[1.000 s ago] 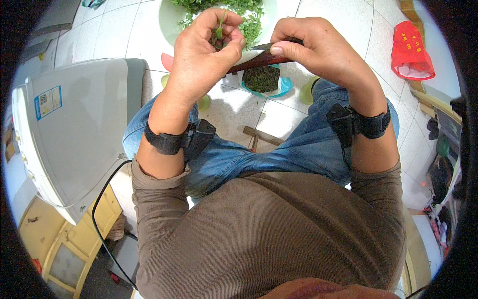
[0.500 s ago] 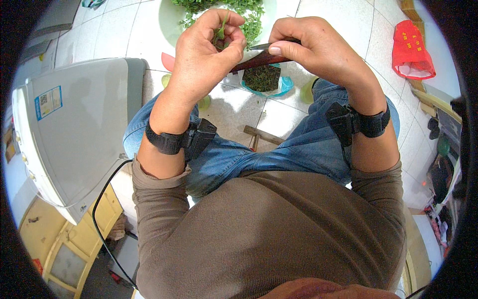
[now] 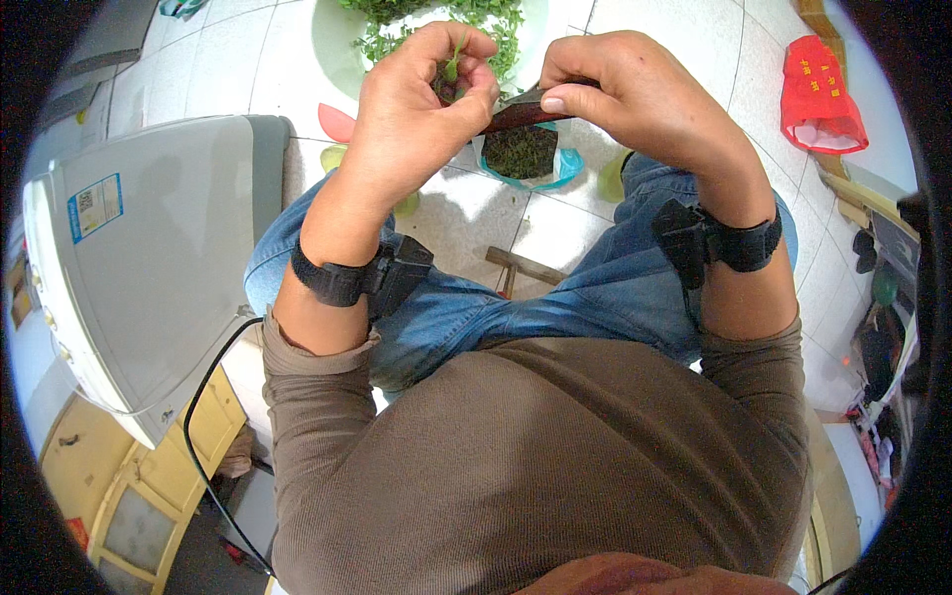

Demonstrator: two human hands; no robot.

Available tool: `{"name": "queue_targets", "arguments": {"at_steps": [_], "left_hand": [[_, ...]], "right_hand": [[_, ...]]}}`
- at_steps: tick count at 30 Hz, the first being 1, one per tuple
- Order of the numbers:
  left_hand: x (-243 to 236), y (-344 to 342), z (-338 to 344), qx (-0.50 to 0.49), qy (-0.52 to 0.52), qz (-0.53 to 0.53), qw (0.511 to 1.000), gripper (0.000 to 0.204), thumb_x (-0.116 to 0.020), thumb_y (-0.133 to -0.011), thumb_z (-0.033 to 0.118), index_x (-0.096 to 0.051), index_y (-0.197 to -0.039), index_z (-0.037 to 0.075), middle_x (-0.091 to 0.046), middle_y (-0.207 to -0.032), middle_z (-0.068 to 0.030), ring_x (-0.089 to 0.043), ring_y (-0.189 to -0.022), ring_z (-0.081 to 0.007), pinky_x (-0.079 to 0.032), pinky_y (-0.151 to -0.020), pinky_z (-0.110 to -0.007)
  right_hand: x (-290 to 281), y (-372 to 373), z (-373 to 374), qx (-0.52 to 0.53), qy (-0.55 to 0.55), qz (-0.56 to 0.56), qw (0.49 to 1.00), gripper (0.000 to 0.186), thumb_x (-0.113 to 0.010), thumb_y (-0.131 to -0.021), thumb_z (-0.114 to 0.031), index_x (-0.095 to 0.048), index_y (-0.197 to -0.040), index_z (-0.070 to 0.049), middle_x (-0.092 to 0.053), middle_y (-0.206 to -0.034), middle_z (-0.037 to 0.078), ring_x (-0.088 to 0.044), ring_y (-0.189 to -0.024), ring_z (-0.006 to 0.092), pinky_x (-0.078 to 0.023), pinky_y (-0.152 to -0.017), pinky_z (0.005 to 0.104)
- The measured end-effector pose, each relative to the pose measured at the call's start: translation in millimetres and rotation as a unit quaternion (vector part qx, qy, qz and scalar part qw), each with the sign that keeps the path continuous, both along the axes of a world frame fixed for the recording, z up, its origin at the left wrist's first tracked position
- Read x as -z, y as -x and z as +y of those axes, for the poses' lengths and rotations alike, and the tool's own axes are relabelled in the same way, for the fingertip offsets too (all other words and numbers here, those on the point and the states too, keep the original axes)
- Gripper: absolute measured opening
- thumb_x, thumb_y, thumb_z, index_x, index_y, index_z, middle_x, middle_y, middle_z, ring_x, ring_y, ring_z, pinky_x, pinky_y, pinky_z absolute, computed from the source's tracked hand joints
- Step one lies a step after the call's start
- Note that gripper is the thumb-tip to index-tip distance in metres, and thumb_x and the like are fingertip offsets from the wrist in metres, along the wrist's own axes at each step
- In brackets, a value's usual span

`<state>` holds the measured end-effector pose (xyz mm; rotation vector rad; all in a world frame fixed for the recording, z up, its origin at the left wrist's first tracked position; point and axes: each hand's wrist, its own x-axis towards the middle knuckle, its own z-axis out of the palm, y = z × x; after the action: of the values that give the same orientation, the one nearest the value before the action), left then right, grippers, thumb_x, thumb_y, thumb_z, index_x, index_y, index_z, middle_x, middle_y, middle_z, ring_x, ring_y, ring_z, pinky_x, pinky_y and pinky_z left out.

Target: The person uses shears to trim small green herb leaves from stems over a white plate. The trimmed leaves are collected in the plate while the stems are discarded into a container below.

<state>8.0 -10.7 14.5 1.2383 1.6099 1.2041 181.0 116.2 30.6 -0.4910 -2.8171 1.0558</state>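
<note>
— Green and thin, that slender leafy herb stem (image 3: 454,61) sits at about twelve o'clock, pinched between thumb and fingertips of the left hand (image 3: 421,104), which is curled narrowly around it.

— And the right hand (image 3: 635,94)?

— Closed on a dark reddish-brown knife handle (image 3: 521,112), smooth, tapered, probably wood; its tip points at the stem from two o'clock. The blade itself is hidden between the hands, so I cannot tell where its edge lies.

— So which step is this?

— Trimming, I'd judge: one sprig being cleaned or cut at its base. The next move would call for a short, controlled cut close to the fingertips, with the stem held steady.

— What lies beyond the hands?

— At twelve o'clock, a heap of loose leafy green herbs (image 3: 476,20) on the glossy white tiled floor (image 3: 248,69). Just below the hands, a crinkled teal plastic bag (image 3: 555,169) holding dark, fine trimmings. At nine o'clock, a smooth grey-white appliance lid (image 3: 149,268) with rounded corners. At two o'clock, a soft red plastic bag (image 3: 818,99). Blue denim knees sit under the wrists, which wear black bands.
</note>
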Motion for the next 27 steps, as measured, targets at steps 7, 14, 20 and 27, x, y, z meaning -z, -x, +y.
{"name": "queue_targets", "arguments": {"at_steps": [7, 14, 20, 27], "left_hand": [[5.1, -1.3, 0.7, 0.021, 0.023, 0.033, 0.999, 0.023, -0.062, -0.079, 0.001, -0.058, -0.102, 0.001, -0.057, -0.083, 0.0010, -0.053, -0.076, -0.0059, -0.046, -0.068, -0.020], [5.3, 1.0, 1.0, 0.031, 0.032, -0.063, 0.997, 0.031, -0.062, -0.081, 0.001, -0.053, -0.111, -0.001, -0.057, -0.084, 0.0006, -0.053, -0.075, -0.0061, -0.045, -0.066, -0.019], [1.8, -0.4, 0.8, 0.054, 0.034, -0.150, 0.987, 0.043, -0.062, -0.079, 0.000, -0.049, -0.120, -0.003, -0.057, -0.085, -0.0003, -0.054, -0.077, -0.0046, -0.046, -0.069, -0.018], [7.2, -12.2, 0.1, 0.051, 0.048, -0.022, 0.997, 0.043, -0.064, -0.081, 0.002, -0.048, -0.121, 0.000, -0.058, -0.089, 0.0007, -0.054, -0.077, -0.0042, -0.047, -0.066, -0.020]], "right_hand": [[4.7, -5.5, 1.7, -0.023, -0.063, 0.019, 0.998, 0.019, -0.062, -0.081, -0.022, -0.057, -0.081, -0.004, -0.053, -0.064, 0.013, -0.052, -0.060, 0.0297, -0.040, -0.056, 0.0384], [-11.8, -1.0, 6.1, 0.034, -0.023, -0.015, 0.999, 0.021, -0.062, -0.083, -0.023, -0.059, -0.088, -0.003, -0.058, -0.070, 0.010, -0.058, -0.065, 0.0227, -0.044, -0.059, 0.0353], [-25.6, 16.2, -8.3, 0.223, 0.380, 0.073, 0.894, 0.015, -0.058, -0.088, -0.013, -0.055, -0.097, -0.001, -0.059, -0.075, 0.004, -0.049, -0.057, 0.0080, -0.040, -0.050, 0.0212], [14.6, 15.6, -19.4, 0.138, 0.410, 0.167, 0.886, 0.019, -0.065, -0.082, -0.013, -0.063, -0.097, -0.001, -0.064, -0.081, 0.003, -0.058, -0.071, 0.0080, -0.048, -0.064, 0.0241]]}}
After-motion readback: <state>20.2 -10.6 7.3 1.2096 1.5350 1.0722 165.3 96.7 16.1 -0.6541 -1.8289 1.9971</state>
